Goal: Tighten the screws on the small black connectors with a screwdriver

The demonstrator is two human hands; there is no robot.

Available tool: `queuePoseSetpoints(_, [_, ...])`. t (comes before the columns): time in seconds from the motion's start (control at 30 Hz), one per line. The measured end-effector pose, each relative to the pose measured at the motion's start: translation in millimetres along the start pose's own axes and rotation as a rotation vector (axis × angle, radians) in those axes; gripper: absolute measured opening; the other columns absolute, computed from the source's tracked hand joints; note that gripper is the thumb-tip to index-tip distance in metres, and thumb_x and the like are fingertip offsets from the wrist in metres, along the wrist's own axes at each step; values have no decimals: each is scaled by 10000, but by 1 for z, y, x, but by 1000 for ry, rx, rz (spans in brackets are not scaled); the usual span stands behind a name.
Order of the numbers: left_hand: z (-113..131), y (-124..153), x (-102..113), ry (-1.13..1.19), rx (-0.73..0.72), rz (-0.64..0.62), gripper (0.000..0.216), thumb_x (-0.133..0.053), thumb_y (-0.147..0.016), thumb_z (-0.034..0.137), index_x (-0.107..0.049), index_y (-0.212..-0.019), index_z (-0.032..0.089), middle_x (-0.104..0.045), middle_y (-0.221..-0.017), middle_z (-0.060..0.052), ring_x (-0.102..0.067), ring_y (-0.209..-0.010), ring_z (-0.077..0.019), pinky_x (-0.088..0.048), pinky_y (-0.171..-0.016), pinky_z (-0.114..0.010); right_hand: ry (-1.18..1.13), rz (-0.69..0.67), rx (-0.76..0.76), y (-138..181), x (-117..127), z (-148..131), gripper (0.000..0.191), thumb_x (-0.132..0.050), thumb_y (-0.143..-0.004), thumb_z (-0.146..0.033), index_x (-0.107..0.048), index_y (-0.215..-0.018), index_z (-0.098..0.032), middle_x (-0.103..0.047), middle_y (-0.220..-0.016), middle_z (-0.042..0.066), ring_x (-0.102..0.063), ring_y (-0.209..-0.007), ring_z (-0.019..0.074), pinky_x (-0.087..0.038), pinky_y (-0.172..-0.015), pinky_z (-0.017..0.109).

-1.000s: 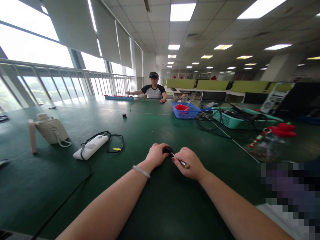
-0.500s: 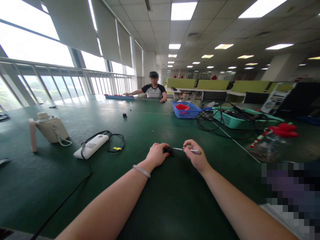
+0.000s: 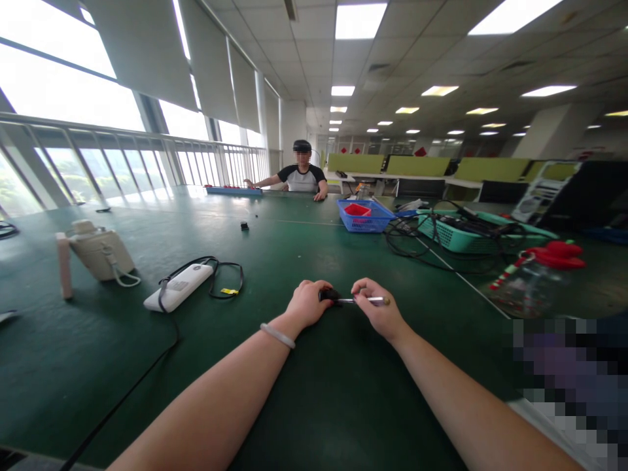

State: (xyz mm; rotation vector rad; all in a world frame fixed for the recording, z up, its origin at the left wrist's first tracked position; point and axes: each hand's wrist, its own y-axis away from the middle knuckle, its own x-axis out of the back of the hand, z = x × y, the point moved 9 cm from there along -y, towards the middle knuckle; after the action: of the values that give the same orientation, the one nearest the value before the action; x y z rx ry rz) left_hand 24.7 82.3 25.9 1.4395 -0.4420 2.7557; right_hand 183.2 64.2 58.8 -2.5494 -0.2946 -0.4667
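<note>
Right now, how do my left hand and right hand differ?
The left hand lies curled over a small black part on the green table; the right hand pinches a thin metal tool level. The left wrist wears a pale bracelet; the right wrist is bare. Both are close to the black part.

The dark green worktop (image 3: 318, 405) is matt, with a faint sheen near the windows. The slim silver rod (image 3: 366, 301) looks like polished metal, and the small black block (image 3: 330, 295) like dull plastic. The white oblong power bank (image 3: 179, 287) is smooth, glossy plastic. The blue mesh basket (image 3: 373, 224) is moulded plastic.
</note>
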Motion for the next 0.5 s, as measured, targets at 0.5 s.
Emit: queuePoseSetpoints(0.5, [-1, -1, -3, -16, -15, -3, 397, -683, -790, 312, -644, -1183, 272, -685, -1102, -41, -549, -1139, -242, -416, -1003, -339, 564, -32, 466, 18, -23, -58, 201, -488, -895, -223, -644, -1022, -229, -618, -684, 10, -556, -679, 178, -432, -687, 293])
